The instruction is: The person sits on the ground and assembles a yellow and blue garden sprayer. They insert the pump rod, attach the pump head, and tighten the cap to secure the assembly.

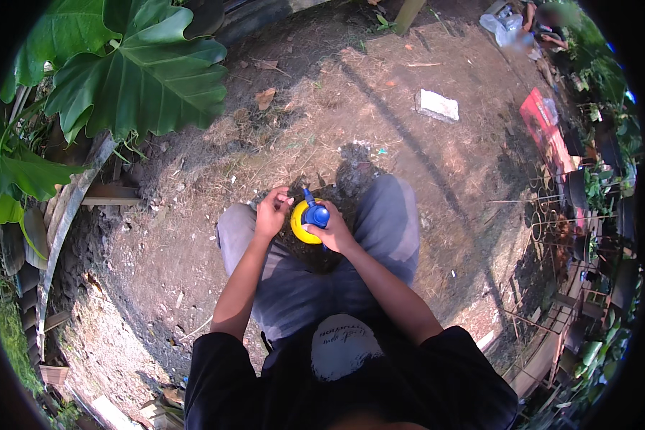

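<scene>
A pressure sprayer bottle (297, 228) with a round yellow body and a blue pump head stands between my knees. My right hand (335, 232) is wrapped round its blue top, the thumb lying across the front. The blue nozzle points away from me. Left of the nozzle, my left hand (272, 209) is raised with its fingers bent and a gap between fingertips and thumb. I make out nothing held in it, and it appears apart from the bottle. The sprayer's lower part is hidden by my hand and legs.
Bare soil with dry grass surrounds me. A white block (436, 105) lies ahead on the right, and a red board (545, 129) leans farther right. Large green leaves (140, 68) overhang the left. Wire rings (548, 222) stand at the right edge. Another person (545, 32) is at the far right.
</scene>
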Tool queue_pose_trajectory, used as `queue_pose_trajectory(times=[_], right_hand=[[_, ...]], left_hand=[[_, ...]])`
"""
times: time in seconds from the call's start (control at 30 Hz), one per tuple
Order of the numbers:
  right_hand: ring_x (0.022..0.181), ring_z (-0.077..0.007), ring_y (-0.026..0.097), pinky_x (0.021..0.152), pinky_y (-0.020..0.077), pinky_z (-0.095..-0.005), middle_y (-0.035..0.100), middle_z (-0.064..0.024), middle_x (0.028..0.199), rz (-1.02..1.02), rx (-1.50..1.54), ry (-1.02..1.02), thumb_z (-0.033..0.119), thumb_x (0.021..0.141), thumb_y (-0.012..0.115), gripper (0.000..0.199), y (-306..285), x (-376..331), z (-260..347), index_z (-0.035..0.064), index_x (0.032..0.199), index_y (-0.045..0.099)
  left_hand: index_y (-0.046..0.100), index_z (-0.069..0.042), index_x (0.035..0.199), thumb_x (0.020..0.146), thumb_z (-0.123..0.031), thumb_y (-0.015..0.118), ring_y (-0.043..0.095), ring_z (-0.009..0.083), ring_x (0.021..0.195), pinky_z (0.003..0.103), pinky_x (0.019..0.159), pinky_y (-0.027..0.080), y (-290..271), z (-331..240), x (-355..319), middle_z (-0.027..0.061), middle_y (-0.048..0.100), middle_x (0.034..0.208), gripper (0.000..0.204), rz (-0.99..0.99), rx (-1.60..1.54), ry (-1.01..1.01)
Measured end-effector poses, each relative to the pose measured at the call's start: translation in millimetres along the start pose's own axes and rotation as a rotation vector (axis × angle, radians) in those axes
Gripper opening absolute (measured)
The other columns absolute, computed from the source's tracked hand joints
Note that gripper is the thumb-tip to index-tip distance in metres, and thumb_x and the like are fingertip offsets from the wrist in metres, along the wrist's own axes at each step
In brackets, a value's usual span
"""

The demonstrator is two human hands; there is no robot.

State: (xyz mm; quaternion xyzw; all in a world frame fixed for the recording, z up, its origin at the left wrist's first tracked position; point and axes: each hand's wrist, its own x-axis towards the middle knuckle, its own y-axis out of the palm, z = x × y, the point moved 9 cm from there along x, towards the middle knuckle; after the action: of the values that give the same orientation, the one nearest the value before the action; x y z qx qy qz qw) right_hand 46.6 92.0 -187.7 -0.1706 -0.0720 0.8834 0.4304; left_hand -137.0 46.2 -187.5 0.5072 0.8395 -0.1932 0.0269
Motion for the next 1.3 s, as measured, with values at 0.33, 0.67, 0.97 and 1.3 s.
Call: queue_pose_trajectory(times=[0.33,0.67,0.97,1.3], right_hand=[[0.108,-0.0212,0.057,0.096,0.0449,-0.035,0.055,-0.0115,0.118,-0.059,-0.011,-0.075,0.022,0.075,0.084,0.068,-2.1,-1.0,-11.0,0.0024,0.128,0.047],[0.105,-0.0187,0.057,0.092,0.0466,-0.0332,0.056,-0.0097,0.115,-0.01,0.103,-0.06,0.02,0.077,0.084,0.065,4.7,1.0,-8.4,0.0028,0.128,0.047],[0.103,-0.0156,0.057,0.092,0.0466,-0.0322,0.056,-0.0065,0.112,-0.013,0.054,-0.056,0.017,0.077,0.084,0.063,2.4,1.5,-3.6,0.0051,0.127,0.047],[0.115,-0.028,0.055,0.1,0.0431,-0.0378,0.053,-0.0175,0.124,0.008,0.074,-0.019,0.028,0.075,0.084,0.073,5.6,0.8,-9.5,0.0009,0.131,0.045]], left_hand=[[0.063,-0.007,0.109,0.091,-0.013,0.07,0.066,0.0154,0.085,0.03,0.081,0.056,28.3,33.4,15.3,0.0074,0.068,0.1,0.021,0.109,-0.912,-0.415],[0.064,-0.005,0.112,0.091,-0.014,0.071,0.066,0.0149,0.087,0.029,0.081,0.057,41.8,44.0,29.5,0.0065,0.069,0.099,0.025,0.131,-0.884,-0.428],[0.063,-0.01,0.113,0.091,-0.017,0.071,0.065,0.0152,0.094,0.031,0.086,0.054,34.7,23.1,45.4,0.0046,0.069,0.108,0.025,0.08,-1.038,-0.332],[0.065,-0.009,0.11,0.092,-0.022,0.071,0.065,0.0105,0.082,0.026,0.078,0.055,38.4,21.5,45.3,0.0033,0.07,0.099,0.023,0.08,-0.965,-0.362]])
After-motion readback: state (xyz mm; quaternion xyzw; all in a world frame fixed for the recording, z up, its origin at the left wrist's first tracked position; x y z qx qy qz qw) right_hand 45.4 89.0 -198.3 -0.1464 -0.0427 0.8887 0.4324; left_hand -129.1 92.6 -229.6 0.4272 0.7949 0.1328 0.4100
